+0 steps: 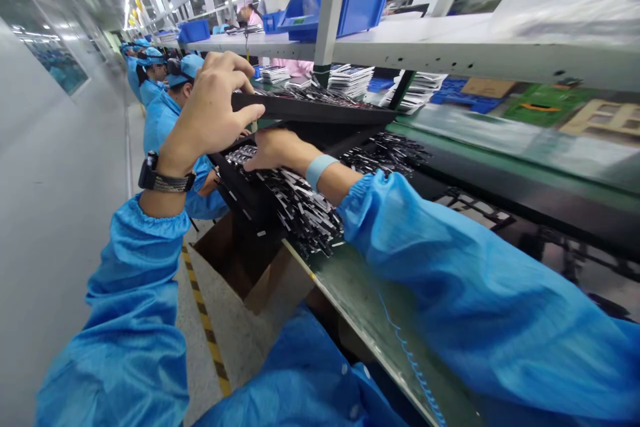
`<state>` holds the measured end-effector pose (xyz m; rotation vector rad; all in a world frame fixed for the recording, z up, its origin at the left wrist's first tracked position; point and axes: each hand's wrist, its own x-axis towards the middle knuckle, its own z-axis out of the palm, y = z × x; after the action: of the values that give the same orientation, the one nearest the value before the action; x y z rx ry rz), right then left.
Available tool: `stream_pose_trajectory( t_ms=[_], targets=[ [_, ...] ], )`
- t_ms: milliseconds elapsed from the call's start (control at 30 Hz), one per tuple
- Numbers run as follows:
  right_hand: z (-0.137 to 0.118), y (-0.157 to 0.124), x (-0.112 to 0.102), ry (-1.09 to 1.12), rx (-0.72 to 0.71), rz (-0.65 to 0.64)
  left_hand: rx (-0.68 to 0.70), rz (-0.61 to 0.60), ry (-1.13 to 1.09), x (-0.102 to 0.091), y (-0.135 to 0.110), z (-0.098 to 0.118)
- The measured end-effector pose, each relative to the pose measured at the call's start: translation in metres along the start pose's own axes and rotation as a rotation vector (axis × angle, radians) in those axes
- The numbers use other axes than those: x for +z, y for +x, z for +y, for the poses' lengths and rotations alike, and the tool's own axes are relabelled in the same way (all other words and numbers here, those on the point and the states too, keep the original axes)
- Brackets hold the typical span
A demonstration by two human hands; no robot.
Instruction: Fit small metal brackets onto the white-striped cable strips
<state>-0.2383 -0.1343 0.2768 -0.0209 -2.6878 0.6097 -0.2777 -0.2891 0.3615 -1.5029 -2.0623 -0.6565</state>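
Observation:
My left hand (213, 103) is raised at the near left end of a tilted black tray (320, 109), with thumb and fingers closed round its edge. Many thin strips with dark and silvery parts lie in that tray. Below it, my right hand (276, 148) reaches over a loose heap of black-and-silver strips (305, 207). Its thumb points down toward the heap, while the other fingers are mostly hidden, so its grip cannot be made out. A second heap of strips (387, 152) lies farther right, beneath the tray's far end.
The green bench (360, 293) has its edge in front of me, with a coiled blue cord (413, 363) on it. An open cardboard box (260, 273) stands below. Co-workers in blue (163, 113) sit along the left. Overhead runs a white shelf (450, 47) with blue bins (365, 0).

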Motion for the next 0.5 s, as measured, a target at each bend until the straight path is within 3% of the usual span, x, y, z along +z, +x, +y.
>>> stream_pose_trajectory(
  t_ms=[100,200,367,500],
  targets=[
    [-0.006,-0.012,-0.022,-0.111,0.112,-0.026,-0.005,0.02,-0.003,0.0,0.002,-0.003],
    [-0.022,-0.054,-0.041,-0.119,0.129,0.0,-0.003,0.038,-0.022,0.002,0.002,-0.003],
    [-0.036,-0.177,-0.078,0.087,0.047,0.17,-0.006,0.034,-0.051,0.015,-0.024,-0.001],
    [-0.027,-0.276,-0.129,0.271,0.197,0.375,-0.007,-0.011,-0.04,0.032,-0.067,-0.013]
  ],
)
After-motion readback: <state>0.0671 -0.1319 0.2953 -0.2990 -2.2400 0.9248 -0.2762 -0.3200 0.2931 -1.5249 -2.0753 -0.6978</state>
